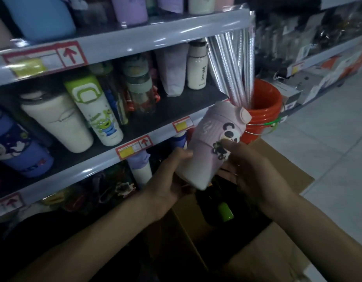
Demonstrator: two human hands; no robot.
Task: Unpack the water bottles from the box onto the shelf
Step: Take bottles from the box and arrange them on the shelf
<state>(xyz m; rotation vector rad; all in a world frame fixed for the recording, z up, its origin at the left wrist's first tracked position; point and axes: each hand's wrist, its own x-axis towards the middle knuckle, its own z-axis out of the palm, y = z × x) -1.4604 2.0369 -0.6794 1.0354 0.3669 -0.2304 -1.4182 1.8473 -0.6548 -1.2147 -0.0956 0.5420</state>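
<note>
I hold a pink water bottle [210, 139] with a panda picture, tilted, above the open cardboard box [263, 259]. My left hand [172, 176] grips its white lower end from the left. On the right side my right hand [251, 169] grips it, thumb pressed on the panda. The bottle's lid sits just in front of the middle shelf [167, 117], level with its edge. Inside the dark box a green-capped bottle [225, 211] shows below the pink one.
The shelves hold several bottles, among them a white tumbler [58, 123], a green-lidded alien bottle [96, 110] and a white bottle [196, 66]. Orange buckets [263, 106] with silver rolls stand right of the shelf. Pale tiled floor [328, 139] lies to the right.
</note>
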